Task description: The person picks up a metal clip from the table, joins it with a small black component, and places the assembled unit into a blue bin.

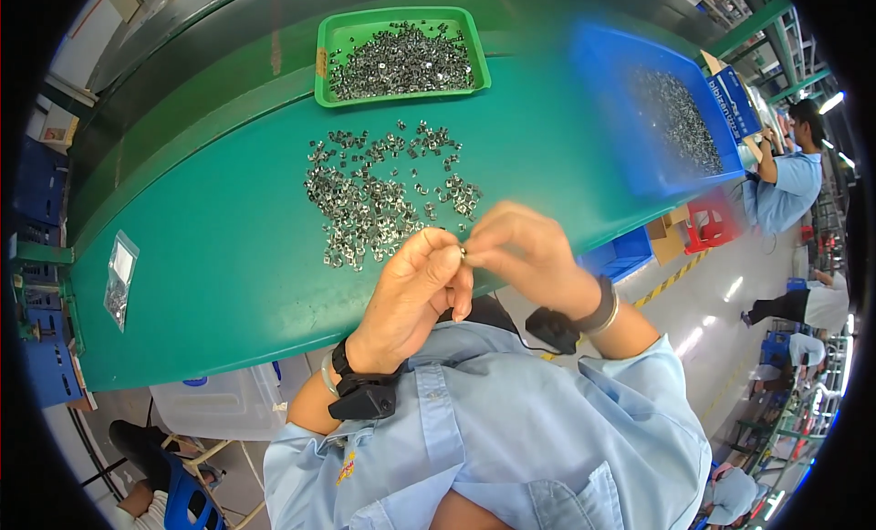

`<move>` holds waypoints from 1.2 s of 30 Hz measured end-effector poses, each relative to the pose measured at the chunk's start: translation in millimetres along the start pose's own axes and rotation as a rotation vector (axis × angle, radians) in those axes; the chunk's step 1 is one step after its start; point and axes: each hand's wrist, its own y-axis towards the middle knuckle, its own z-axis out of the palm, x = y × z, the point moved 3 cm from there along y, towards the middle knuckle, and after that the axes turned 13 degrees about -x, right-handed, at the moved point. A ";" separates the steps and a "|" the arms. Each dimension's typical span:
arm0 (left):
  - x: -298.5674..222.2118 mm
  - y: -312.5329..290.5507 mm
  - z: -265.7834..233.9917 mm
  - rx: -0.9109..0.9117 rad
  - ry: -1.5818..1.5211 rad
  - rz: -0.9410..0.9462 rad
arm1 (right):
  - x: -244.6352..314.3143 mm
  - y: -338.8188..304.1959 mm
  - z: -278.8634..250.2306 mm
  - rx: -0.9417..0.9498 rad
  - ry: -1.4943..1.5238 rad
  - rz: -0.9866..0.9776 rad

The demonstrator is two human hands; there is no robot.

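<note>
Piece [464,253] in narrow fingertip pinch between both hands [412,282], long axis and direction unclear

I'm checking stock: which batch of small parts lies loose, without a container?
The heap spread on the green bench, beyond the left hand; the others sit in the green tray, blue bin and clear bag.

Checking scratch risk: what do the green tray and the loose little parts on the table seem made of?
Green tray: probably moulded plastic, satin finish; uniform colour and rounded corners suggest it. Loose little parts: likely shiny metal with something black, perhaps plastic, from silvery glints and dark patches.
</note>
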 end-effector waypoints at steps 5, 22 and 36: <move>-5.8 -1.3 -10.0 -0.078 -0.112 0.023 | -22.5 91.3 -9.4 0.026 -0.187 0.127; -5.3 -2.4 -17.2 -0.004 -0.076 -0.024 | -72.3 94.2 -12.7 0.473 -0.582 -0.131; -4.3 5.0 2.8 -0.147 0.115 0.115 | -58.0 46.9 -25.6 0.111 -0.263 0.305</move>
